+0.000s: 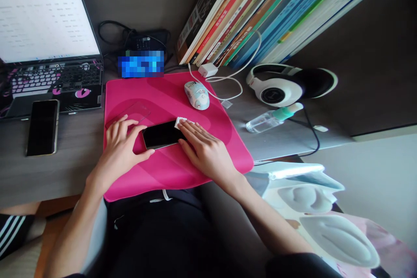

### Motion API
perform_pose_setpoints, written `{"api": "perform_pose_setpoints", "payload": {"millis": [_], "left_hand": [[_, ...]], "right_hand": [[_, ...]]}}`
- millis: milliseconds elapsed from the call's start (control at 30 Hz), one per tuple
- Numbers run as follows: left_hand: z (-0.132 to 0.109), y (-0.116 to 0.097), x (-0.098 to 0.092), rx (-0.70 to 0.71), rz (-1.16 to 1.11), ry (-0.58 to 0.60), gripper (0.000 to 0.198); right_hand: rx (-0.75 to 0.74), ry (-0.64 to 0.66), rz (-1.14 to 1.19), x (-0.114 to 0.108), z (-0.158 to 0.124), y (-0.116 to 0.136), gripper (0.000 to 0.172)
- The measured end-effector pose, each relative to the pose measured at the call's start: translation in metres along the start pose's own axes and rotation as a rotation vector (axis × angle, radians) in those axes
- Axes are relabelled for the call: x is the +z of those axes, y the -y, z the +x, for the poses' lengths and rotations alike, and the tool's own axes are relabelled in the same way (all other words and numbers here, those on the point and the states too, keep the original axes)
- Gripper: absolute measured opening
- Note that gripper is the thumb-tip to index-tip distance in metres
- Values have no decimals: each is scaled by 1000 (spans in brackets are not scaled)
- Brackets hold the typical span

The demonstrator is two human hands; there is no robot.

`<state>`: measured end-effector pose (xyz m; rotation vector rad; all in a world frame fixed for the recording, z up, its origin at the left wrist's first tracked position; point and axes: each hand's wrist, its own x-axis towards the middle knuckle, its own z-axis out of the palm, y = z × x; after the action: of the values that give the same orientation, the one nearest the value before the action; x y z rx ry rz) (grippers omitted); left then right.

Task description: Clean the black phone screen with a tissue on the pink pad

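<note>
A black phone (160, 134) lies screen up on a bright pink mat (169, 169) in the middle of the desk. My left hand (122, 145) rests at the phone's left end, thumb against its lower edge and fingers curled over its top corner, holding it still. My right hand (200, 145) lies flat with fingers together, pressing a small white wipe (181, 121) onto the phone's right end. A clear phone case (132, 112) lies on the mat just above my left hand.
A second dark phone (42, 127) lies beside the open laptop (48, 34) at left. A patterned mouse (196, 94), white charger and cable (208, 70), headphones (286, 84) and a small spray bottle (272, 118) sit at right. Books (254, 8) lean along the back.
</note>
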<state>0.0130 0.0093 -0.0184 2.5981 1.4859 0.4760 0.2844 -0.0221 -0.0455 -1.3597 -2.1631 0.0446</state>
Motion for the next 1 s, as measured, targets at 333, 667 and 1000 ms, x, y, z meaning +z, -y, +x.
{"api": "perform_pose_setpoints", "payload": {"millis": [333, 667, 1000], "left_hand": [[0, 1, 2, -11, -40, 17, 59], [1, 2, 3, -4, -70, 10, 58], [0, 6, 5, 23, -41, 3, 62]], "right_hand": [[-81, -3, -88, -16, -33, 12, 52], [-108, -57, -84, -12, -38, 10, 51], [-5, 57, 12, 3, 6, -7, 48]]}}
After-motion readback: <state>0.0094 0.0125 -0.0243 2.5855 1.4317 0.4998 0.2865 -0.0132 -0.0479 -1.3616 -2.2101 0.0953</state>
